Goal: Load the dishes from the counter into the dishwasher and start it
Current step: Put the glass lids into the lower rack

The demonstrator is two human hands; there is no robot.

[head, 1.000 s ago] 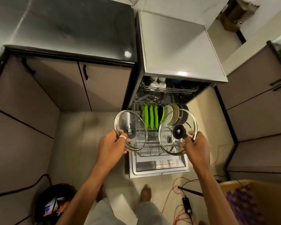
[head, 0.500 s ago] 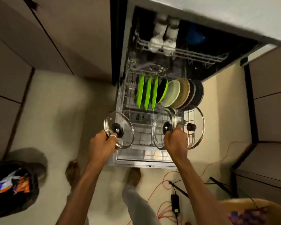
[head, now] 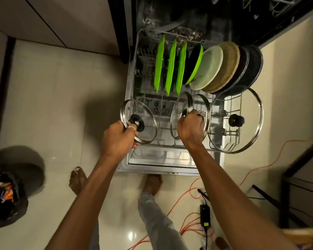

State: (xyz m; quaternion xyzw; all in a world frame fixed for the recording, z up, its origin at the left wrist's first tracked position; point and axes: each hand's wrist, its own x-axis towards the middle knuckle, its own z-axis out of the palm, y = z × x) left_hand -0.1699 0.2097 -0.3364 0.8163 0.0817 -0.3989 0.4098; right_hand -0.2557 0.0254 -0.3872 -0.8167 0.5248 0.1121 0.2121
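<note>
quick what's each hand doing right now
Left hand: closed, holding a small glass lid.
Right hand: closed on the middle glass lid.

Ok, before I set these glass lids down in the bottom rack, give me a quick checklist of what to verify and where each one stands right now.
1. Left hand grip on its glass lid: ok, fingers wrapped over the rim near the knob.
2. Right hand grip on the middle lid: ok, closed on the rim; whether it holds one lid or two, cannot tell.
3. Large lid seated in the lower rack: cannot tell, it stands on edge at the rack's right side.
4. Free slots in front of the plates: ok, bare tines show.
5. Rack pulled fully out over the door: ok.
6. Orange cable near the feet: not ok, trip risk.
</note>
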